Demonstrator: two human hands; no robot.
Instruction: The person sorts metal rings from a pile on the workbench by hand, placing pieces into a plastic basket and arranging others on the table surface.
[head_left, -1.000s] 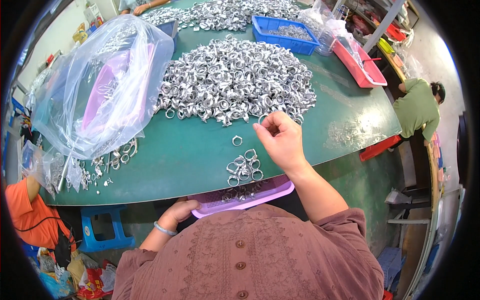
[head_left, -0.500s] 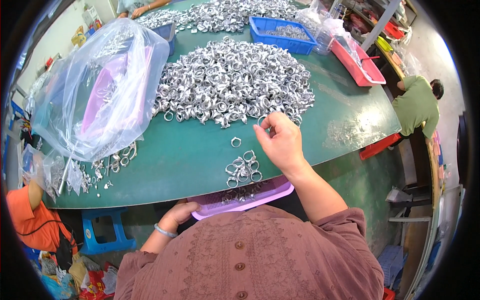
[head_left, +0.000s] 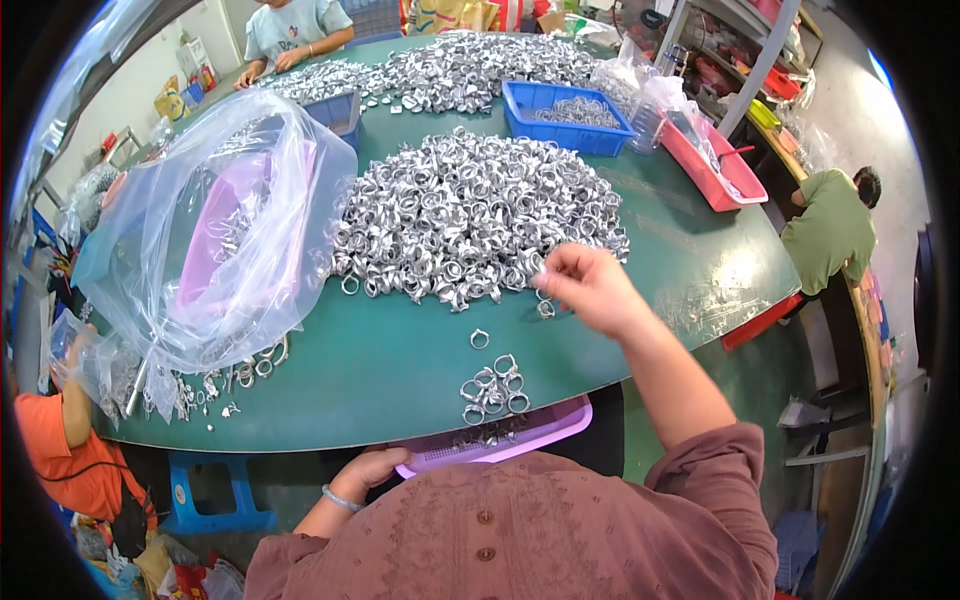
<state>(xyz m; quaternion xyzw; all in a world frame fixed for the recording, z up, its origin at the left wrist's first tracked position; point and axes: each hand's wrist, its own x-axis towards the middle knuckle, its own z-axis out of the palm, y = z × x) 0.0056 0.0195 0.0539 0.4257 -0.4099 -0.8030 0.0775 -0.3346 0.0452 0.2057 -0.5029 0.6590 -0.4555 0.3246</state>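
Note:
A large heap of silver metal rings [head_left: 470, 215] lies on the green table in front of me. My right hand [head_left: 592, 290] is at the heap's front right edge, thumb and forefinger pinched on a metal ring [head_left: 541, 293]; the fingertips partly hide it. One more ring [head_left: 546, 310] shows just below them. Closer to me lies a single ring [head_left: 479, 340], then a small cluster of rings [head_left: 494, 388] by the table edge. My left hand [head_left: 372, 468] grips the left end of a purple basket [head_left: 560, 425], held under the table edge with some rings inside.
A clear plastic bag [head_left: 130, 290] around a pink tray [head_left: 205, 235] stands at the left, with loose metal pieces before it. Blue bins [head_left: 568, 140] and a red bin [head_left: 715, 180] stand farther back. Other people sit at far left, left and right. A blue stool [head_left: 215, 495] stands below.
The view has tilted up, so the table sits lower in the picture. My right hand has moved slightly away from me and rightward along the heap's edge. My left hand stays on the basket.

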